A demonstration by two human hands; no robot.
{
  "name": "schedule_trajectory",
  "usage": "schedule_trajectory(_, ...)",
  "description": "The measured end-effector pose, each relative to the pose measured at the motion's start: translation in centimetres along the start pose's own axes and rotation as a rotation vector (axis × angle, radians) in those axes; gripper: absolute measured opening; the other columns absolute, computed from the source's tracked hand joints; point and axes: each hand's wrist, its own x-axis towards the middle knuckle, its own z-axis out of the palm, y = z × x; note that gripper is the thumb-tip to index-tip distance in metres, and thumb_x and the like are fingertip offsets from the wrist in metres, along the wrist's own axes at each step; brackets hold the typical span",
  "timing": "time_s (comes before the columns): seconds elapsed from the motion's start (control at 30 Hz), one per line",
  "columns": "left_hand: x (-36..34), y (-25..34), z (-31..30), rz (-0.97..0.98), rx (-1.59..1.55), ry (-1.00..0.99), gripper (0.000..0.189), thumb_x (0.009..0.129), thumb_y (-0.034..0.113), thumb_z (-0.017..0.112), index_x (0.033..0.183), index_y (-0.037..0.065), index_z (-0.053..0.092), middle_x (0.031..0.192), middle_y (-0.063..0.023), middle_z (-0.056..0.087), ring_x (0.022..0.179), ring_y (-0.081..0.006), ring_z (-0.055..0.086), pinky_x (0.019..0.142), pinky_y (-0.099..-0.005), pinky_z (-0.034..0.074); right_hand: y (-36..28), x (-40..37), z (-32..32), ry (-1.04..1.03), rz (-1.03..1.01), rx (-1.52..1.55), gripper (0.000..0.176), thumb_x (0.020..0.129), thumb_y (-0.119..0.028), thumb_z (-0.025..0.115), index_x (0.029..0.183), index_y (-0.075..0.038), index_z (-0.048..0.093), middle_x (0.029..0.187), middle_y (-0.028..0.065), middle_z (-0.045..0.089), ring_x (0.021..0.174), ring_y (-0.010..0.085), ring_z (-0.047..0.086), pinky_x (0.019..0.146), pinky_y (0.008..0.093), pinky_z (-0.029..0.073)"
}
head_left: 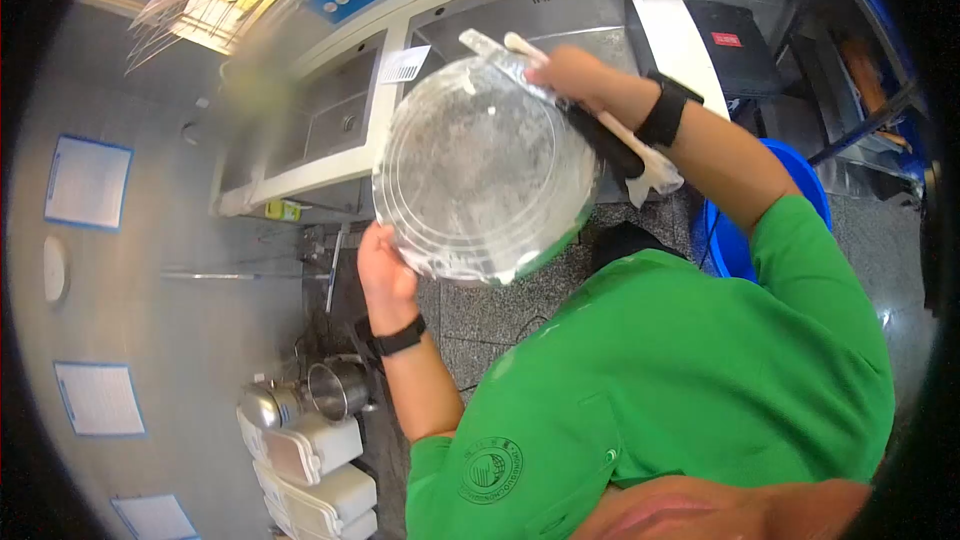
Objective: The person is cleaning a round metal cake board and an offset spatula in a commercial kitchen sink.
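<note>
Left fingers grip round container; right fingers, utensils

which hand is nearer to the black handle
Right. The right hand is just up and left of the black handle in the picture; the left hand is farther off, at the lower left rim of the round basin.

"You're in bright green: a short-sleeved shirt spreads from three to six o'clock in your view."

"And at six you carry a round dark emblem, a globe-like mark ringed by tiny lettering."

"Your shirt shows a small pale ring at five, too."

"Your left hand and right hand are bare, but you wear black wristbands, one at seven, one at two."
</note>
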Motion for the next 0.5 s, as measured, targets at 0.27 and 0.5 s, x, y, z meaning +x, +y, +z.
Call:
schedule_trajectory(0.27, 0.3, 3.3, -4.9, -0.331, 0.016, -0.29, 0.044, 0.079, 0.013, 0.038, 0.118, -0.006, 0.037, 0.113, -0.0181, 0.051, 0.104, -0.0295, 0.05, 0.09, -0.0431, 0.04, -1.8, -5.0, 3.3, 0.147, 0.178, 0.026, 0.035, 0.08, -0.027, 0.051, 0.089, 0.006, 0.057, 0.083, 0.0184, 0.06, 0.07, 0.0276, 0.055, 0.062, 0.0413, 0.043)
schedule_trajectory(0.5, 0.9, 9.8, -4.4, -0.684, 0.223, -0.247, 0.039, 0.077, 0.02, 0.046, 0.113, 0.006, 0.041, 0.104, -0.011, 0.054, 0.086, -0.0221, 0.053, 0.072, -0.0377, 0.043, -5.4, -6.9, 1.7, 0.205, 0.23, -0.214, 0.037, 0.081, -0.03, 0.047, 0.082, 0.005, 0.06, 0.075, 0.0229, 0.059, 0.069, 0.0358, 0.058, 0.063, 0.0438, 0.044)
